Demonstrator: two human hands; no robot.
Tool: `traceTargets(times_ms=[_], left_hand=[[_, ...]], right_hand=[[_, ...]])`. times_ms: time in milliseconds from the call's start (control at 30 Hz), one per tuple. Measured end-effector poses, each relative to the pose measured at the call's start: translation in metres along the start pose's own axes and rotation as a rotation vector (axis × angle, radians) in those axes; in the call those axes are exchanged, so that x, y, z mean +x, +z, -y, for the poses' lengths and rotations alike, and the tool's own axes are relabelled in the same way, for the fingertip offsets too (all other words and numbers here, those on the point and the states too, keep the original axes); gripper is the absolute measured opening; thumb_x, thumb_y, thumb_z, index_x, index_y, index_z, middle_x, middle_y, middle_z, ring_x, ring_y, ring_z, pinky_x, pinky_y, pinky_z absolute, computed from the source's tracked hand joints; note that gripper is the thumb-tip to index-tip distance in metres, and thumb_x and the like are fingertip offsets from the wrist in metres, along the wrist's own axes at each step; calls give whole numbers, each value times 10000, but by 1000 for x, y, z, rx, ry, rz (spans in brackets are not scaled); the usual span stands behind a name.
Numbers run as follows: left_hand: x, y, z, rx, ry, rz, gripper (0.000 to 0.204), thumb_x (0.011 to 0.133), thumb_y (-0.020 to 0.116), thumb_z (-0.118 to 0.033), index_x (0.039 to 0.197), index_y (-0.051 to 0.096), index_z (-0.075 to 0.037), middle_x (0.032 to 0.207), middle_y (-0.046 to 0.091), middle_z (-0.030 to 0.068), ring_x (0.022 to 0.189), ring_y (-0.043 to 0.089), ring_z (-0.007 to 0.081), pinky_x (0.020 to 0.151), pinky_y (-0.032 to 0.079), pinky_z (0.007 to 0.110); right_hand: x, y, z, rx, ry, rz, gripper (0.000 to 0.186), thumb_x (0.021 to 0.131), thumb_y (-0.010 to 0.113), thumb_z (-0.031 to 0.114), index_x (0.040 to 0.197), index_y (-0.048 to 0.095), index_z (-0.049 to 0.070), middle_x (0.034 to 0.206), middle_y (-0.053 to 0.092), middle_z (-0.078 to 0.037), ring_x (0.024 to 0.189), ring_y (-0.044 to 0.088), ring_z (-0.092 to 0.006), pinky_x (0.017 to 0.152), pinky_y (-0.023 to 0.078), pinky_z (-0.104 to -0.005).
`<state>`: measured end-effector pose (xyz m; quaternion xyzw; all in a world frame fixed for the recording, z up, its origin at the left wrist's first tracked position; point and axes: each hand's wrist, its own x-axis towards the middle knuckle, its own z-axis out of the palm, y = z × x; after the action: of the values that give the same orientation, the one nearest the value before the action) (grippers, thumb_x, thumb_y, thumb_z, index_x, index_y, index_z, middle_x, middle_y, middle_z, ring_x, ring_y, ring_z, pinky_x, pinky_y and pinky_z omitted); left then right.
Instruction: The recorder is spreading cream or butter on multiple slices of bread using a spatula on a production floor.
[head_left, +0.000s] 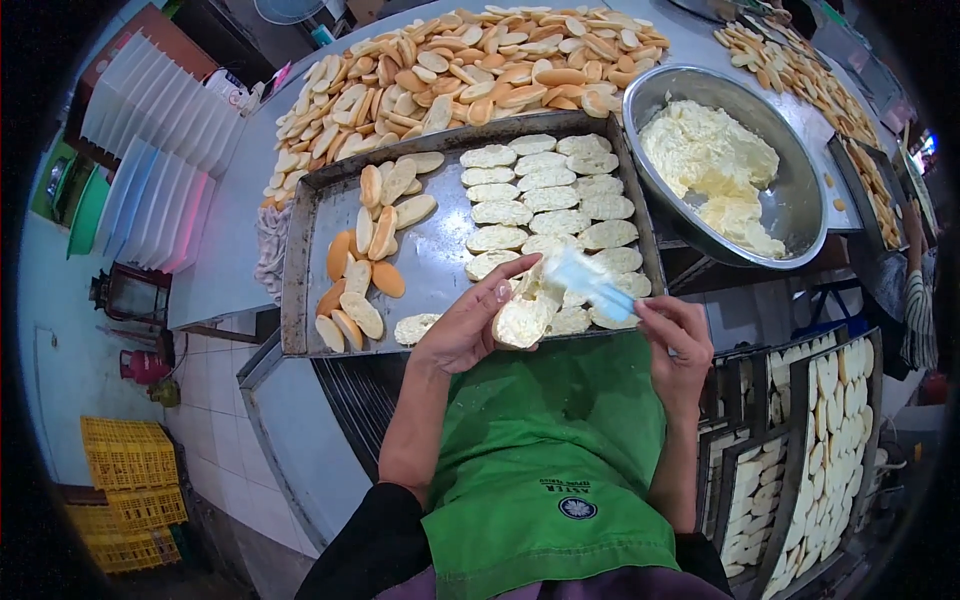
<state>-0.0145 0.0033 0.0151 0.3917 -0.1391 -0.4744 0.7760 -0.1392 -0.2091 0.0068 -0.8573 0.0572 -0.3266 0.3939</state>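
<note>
My left hand [468,322] is closed around an oval bread slice [521,322] smeared with pale cream, held just above the near edge of a dark metal tray [297,270]. Pinched in my right hand [677,350] is a light blue spatula [614,300], its cream-coated blade blurred by motion over the bread. Rows of cream-covered slices [553,198] fill the tray's right side. Loose plain slices [386,232] lie scattered on its left, and one coated slice [414,328] rests at the near edge. To the right, a steel bowl [812,215] holds pale cream [705,150].
A large heap of bread slices [460,70] covers the table behind the tray. More bread [790,75] lies at the far right, near another person's arm [914,240]. Racked trays of slices [830,430] stand low on my right. Stacked plastic trays [150,200] and yellow crates [130,490] are at left.
</note>
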Motion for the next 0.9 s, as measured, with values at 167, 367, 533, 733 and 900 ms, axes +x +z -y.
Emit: traceTargets(times_ms=[167,367,533,733,900], left_hand=[[0,-2,0,4,-19,81,520,893,399,-333,1306,253,-53,1154,473,107,936,561,173,697,537,325],[0,1,2,-10,-74,-43,617,846,455,-406,1314,233,-71,1134,476,174,868,576,197,654,543,312],[0,6,0,18,-65,-35,699,809,505,-452,1331,199,-103,1103,487,236,794,594,218,629,545,301],[-3,-2,8,-67,-67,10,635,860,461,-372,1326,161,-63,1200,418,152,1012,528,231,698,538,344],[-5,8,13,-7,19,-156,742,791,546,-443,1340,153,-135,1063,499,205,803,588,235,646,531,311]], right_hand=[[4,-3,-9,-256,-98,-52,386,597,582,-102,904,664,117,860,585,-29,747,496,-207,655,418,-292],[4,-4,1,-83,-47,30,373,591,565,-99,879,668,114,855,587,-27,759,491,-219,666,412,-301],[9,-5,-7,-236,13,-71,339,596,567,-89,860,668,99,850,587,-23,759,492,-218,679,409,-305],[0,2,1,-202,-102,42,334,616,584,-86,886,663,93,852,584,-36,756,492,-218,662,409,-302],[-2,2,0,-63,98,-117,352,600,592,-98,882,665,99,841,581,-42,742,495,-206,656,413,-284]])
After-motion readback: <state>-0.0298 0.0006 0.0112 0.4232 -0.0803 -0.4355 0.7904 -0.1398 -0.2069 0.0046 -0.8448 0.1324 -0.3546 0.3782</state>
